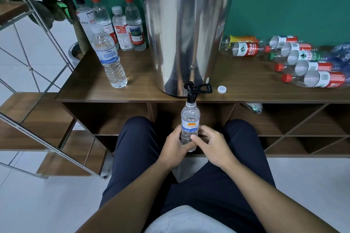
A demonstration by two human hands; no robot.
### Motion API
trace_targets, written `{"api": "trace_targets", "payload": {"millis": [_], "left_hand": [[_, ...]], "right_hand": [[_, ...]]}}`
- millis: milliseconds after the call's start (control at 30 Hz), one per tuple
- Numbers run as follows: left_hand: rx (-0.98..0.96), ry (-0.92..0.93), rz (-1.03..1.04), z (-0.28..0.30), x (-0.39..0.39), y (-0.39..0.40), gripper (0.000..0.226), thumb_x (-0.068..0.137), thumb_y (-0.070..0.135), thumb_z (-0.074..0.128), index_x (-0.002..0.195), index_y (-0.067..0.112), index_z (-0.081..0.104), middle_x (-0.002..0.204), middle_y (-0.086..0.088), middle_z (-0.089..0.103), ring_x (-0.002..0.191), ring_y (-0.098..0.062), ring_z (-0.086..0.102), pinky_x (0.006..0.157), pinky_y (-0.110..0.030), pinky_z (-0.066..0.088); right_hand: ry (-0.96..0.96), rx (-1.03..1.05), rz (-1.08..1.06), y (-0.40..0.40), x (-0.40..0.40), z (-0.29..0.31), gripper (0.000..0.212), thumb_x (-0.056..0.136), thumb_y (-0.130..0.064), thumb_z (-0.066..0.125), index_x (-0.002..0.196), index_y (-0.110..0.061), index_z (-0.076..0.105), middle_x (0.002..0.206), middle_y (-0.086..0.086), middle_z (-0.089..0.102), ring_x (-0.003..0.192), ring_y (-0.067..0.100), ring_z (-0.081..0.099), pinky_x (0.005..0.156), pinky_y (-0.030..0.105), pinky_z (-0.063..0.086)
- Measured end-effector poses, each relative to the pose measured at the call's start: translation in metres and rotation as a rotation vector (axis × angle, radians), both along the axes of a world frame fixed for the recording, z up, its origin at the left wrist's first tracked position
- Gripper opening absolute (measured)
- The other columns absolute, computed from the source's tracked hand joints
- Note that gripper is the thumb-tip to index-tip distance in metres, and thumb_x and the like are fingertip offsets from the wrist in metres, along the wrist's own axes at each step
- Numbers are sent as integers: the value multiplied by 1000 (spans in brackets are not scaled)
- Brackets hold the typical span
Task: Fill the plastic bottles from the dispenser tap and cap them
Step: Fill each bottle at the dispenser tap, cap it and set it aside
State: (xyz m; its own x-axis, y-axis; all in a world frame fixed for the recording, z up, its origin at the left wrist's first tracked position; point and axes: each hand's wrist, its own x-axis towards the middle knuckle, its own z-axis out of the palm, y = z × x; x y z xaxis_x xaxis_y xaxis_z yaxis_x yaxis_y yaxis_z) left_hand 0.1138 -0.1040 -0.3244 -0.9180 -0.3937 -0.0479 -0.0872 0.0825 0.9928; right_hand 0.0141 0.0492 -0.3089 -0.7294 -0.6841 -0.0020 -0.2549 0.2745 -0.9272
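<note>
From the head view, your left hand (175,143) and your right hand (212,143) both wrap their curled fingers round the lower half of a small clear plastic bottle (190,119). You hold it upright, its uncapped mouth right up against the black tap (190,91) of the dispenser (187,30). The bottle is ribbed near its base and carries a blue-and-white label with a yellow patch. It hangs in front of the open wooden shelf compartments below the counter (132,89), between your knees in dark trousers.

The dispenser is a tall, shiny steel cylinder with a dark band at the top, standing on the brown wood-grain counter. The tap's black looped handle (205,88) points to the right. Just beside it on the counter lies a loose white cap (222,89), round and small.

To the left of the dispenser, a capped bottle with a blue label (108,53) stands nearest the front edge. Behind it stands a cluster of upright capped bottles (117,24), with red, white and dark caps, against the green wall.

To the right, a heap of clear bottles lying on their sides (303,64) covers the counter, most with red labels and red caps. A metal-framed rack (37,62) slants across the far left over white floor tiles.
</note>
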Motion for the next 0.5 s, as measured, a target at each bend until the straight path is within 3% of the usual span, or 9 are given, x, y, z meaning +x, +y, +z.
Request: {"api": "trace_targets", "payload": {"millis": [233, 500], "left_hand": [[-10, -17, -3, -3, 0, -1, 45, 95, 10, 86, 134, 24, 69, 119, -1, 81, 111, -24, 79, 100, -47, 64], [-7, -24, -9, -4, -1, -1, 51, 95, 13, 89, 139, 28, 67, 123, 4, 81, 116, -17, 78, 106, -48, 63]], "right_hand": [[-7, -7, 6, 0, 1, 3, 34, 106, -32, 75, 139, -33, 73, 130, -13, 79, 126, 10, 73, 108, 48, 60], [-54, -46, -75, 0, -1, 11, 26, 109, -26, 72, 134, -29, 76, 126, -14, 80, 121, 8, 74, 108, 46, 60]]}}
